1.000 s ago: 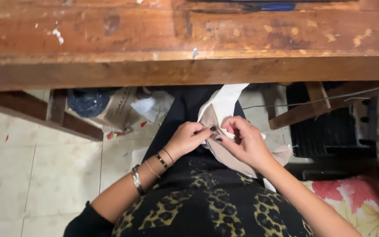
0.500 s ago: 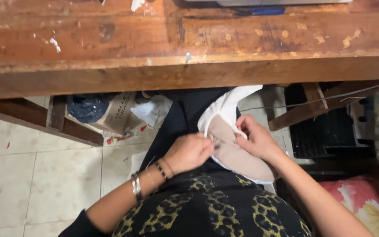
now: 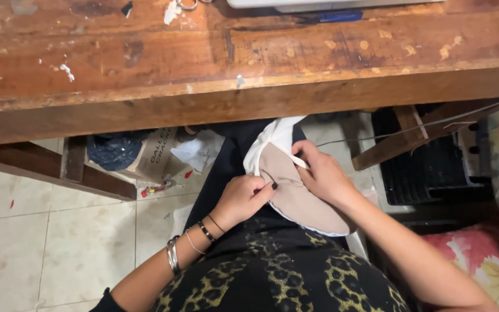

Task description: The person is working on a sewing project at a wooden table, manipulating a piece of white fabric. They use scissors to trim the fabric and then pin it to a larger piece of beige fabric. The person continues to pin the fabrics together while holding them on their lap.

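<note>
A rounded beige fabric piece with a white lining [image 3: 295, 196] lies on my lap, below the edge of a worn wooden table [image 3: 203, 69]. My left hand [image 3: 242, 197] pinches the fabric's left edge with thumb and fingertips; bracelets circle that wrist. My right hand [image 3: 323, 176] grips the upper right edge of the same piece, with a strip of white fabric running under the fingers. Both hands rest close together on black and leopard-print clothing [image 3: 278, 277].
Under the table stand a cardboard box [image 3: 154, 156] with dark cloth and crumpled white paper beside it. A black crate [image 3: 428, 167] sits at right under a slanted wooden brace. A floral cushion [image 3: 480, 260] is at lower right. Pale floor tiles spread left.
The view has tipped up, showing more tabletop. The beige piece has been turned and spread flatter on my lap; my hands moved from pinching together at its top to holding its two edges.
</note>
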